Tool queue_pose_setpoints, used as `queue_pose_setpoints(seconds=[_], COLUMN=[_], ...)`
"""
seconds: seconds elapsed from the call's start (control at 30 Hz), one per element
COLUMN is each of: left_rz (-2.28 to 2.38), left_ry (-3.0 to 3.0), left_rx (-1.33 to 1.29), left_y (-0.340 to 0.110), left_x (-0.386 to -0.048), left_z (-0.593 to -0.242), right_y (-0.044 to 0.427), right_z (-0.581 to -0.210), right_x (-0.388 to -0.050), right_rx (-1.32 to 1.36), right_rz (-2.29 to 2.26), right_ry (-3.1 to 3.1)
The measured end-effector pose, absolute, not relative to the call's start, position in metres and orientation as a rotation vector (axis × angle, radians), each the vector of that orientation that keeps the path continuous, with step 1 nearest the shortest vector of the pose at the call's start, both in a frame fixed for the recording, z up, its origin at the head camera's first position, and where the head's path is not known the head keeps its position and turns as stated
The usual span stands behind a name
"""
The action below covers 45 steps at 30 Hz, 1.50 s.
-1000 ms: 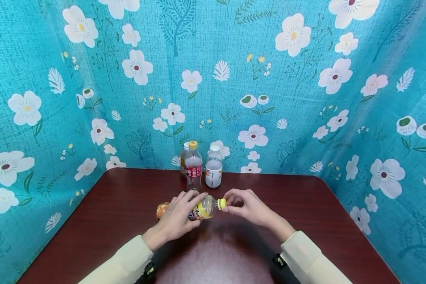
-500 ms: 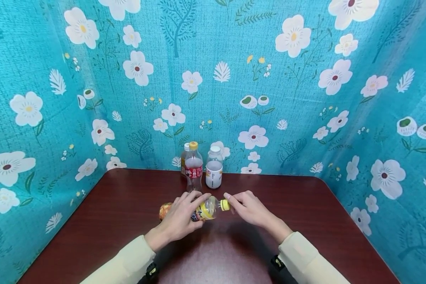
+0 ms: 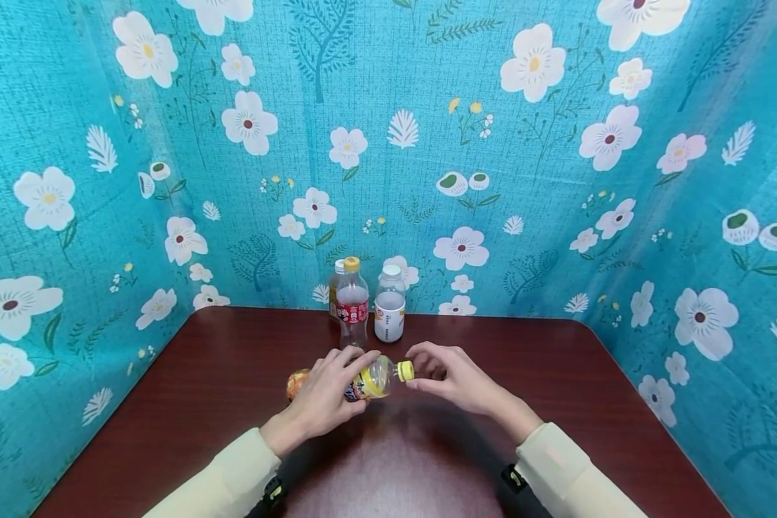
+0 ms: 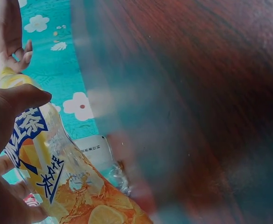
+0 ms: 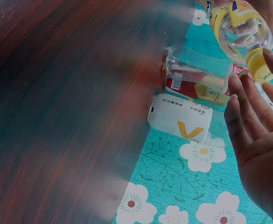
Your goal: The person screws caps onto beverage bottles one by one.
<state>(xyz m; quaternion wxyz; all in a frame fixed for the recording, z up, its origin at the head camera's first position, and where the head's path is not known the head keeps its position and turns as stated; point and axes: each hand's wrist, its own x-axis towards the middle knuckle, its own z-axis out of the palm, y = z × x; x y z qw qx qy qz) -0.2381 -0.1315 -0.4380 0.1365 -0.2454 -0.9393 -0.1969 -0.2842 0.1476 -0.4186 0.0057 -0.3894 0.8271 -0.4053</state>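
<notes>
My left hand (image 3: 324, 392) grips a clear plastic drink bottle (image 3: 370, 381) with a yellow label and orange lower part. The bottle is tipped onto its side, its yellow cap (image 3: 405, 370) pointing right. In the left wrist view, the thumb crosses the label (image 4: 31, 130) and the fingers curl round the far side. My right hand (image 3: 450, 378) is at the cap end, thumb and fingers spread around it. In the right wrist view, the thumb is close beside the cap (image 5: 258, 65) with the other fingers loosely extended; whether any touches it is unclear.
Behind the hands stand a red-labelled bottle (image 3: 352, 311) with a yellow cap, a white-labelled bottle (image 3: 390, 316) and a white-capped bottle (image 3: 334, 291) partly hidden. A flowered blue cloth (image 3: 388, 180) hangs behind and beside the dark wooden table (image 3: 524, 360).
Half a second ago the right hand was turned over at the cap, thumb on top; now it has rolled back with thumb below and fingers loosened. The left hand keeps its grip on the bottle.
</notes>
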Motion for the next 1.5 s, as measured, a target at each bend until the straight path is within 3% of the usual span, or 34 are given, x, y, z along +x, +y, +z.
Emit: queue_pose_setpoints(seconds=[0.7, 1.5], left_rz=[-0.547, -0.599], left_ry=[-2.724, -2.705], left_rx=[-0.749, -0.738], left_y=[-0.129, -0.131], left_x=[-0.234, -0.234], left_z=[-0.435, -0.436], right_y=[0.137, 0.14], right_z=[-0.422, -0.419], right_x=[-0.283, -0.279], right_rx=[-1.081, -1.226], right_rz=[-1.115, -1.376], right_ry=[2.808, 2.564])
